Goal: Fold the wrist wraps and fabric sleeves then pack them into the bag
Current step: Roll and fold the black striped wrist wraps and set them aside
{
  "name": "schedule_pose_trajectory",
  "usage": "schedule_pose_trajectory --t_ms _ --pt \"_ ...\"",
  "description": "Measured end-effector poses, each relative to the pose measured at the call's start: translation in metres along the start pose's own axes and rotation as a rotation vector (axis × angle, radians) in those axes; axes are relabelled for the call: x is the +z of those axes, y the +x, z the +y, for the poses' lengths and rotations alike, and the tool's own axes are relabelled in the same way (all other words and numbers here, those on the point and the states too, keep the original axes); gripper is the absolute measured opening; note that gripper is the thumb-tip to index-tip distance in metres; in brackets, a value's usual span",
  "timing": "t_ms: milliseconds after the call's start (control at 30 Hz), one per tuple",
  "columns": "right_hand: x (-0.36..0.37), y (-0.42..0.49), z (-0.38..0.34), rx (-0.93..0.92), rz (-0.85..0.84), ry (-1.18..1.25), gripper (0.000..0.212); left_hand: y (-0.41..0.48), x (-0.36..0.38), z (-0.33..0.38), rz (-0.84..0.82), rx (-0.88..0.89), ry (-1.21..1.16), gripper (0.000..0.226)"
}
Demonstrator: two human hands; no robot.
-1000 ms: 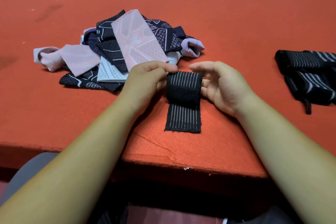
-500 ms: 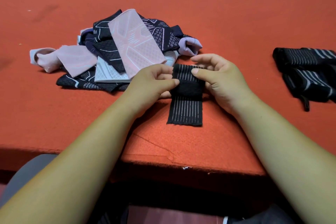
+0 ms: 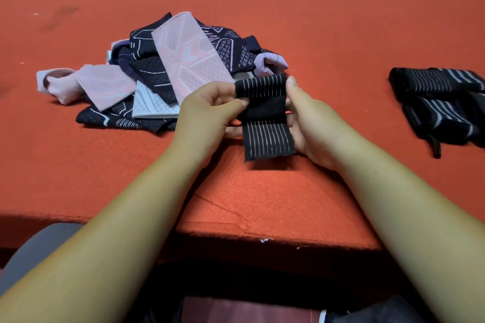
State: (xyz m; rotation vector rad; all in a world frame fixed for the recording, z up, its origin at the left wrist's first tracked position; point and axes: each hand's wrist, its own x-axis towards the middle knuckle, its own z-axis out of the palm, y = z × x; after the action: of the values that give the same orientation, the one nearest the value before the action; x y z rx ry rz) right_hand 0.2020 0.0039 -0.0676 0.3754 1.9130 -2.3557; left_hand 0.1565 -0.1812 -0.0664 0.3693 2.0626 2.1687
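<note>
- Lying heaped at the left of the red desk [image 3: 341, 21] are the fabric sleeves [image 3: 183, 60].
- Beside them, the left grip [image 3: 207, 113] pinches the striped wrist wrap [image 3: 267, 139], held near the desk's front.
- Opposite, the right grip [image 3: 315, 128] clasps its other edge.
- Far right rest the folded wraps [image 3: 441, 102].

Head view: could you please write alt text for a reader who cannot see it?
The left hand and right hand pinch a partly folded black striped wrist wrap over an orange table. Pink and navy fabric sleeves lie piled behind; more black wraps lie at right.

Bare forearms [image 3: 118, 231] — dark clothing [image 3: 367, 312] (lap)
</note>
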Motion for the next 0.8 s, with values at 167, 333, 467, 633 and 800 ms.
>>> schedule_pose_trajectory --t_ms 167,333,467,633,800 --pt "-0.009 -0.009 -0.012 0.138 -0.105 0.210 0.085 -0.004 0.003 -0.002 -0.053 0.212 0.252 0.017" --pt "-0.020 -0.009 -0.015 0.104 -0.027 0.321 0.038 -0.005 0.004 -0.007 -0.171 0.332 0.428 0.022" --pt "-0.024 -0.007 -0.010 0.007 -0.025 0.329 0.021 -0.006 0.004 -0.008 -0.173 0.337 0.486 0.031" --pt "-0.026 -0.015 -0.012 -0.151 -0.003 0.168 0.023 -0.013 0.017 -0.005 -0.106 0.111 0.146 0.023" --pt "-0.039 -0.021 -0.014 -0.280 0.088 0.056 0.037 -0.022 0.040 0.003 -0.084 0.001 -0.069 0.035"
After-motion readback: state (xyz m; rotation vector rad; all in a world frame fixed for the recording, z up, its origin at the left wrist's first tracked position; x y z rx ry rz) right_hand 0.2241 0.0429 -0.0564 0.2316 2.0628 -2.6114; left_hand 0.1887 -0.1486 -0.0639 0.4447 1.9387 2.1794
